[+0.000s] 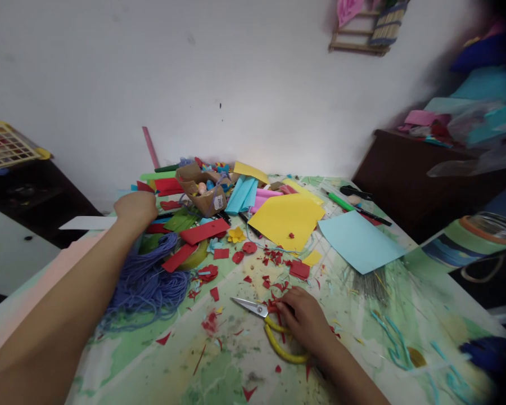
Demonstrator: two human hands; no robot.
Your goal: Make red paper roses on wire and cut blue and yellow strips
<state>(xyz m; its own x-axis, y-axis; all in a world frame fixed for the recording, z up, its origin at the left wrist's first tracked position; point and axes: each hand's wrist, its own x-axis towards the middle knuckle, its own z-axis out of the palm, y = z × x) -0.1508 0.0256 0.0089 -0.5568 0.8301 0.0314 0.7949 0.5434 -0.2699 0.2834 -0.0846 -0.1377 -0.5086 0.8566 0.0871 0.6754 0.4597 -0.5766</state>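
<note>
My left hand (pixel 135 208) reaches to the back left, over colored paper strips beside a bundle of purple-blue yarn (pixel 152 287). Its fingers point away from me and are hidden behind the back of the hand. A white paper strip (pixel 86 223) sticks out to the left by the wrist; whether the hand touches it I cannot tell. On the table at front, my right hand (pixel 303 316) has its fingertips closed on a small red paper piece (pixel 273 305). Scissors with yellow handles (pixel 284 350) lie against that hand, blades pointing left. Red paper scraps (pixel 274 257) are scattered around.
A cardboard box (pixel 200 194) of small items stands near the wall. Yellow paper (pixel 287 222) and light blue paper (pixel 360 241) lie beyond the right hand. A green cutter (pixel 339 199), thin wires (pixel 369 287) and a pale green container (pixel 455 244) are on the right.
</note>
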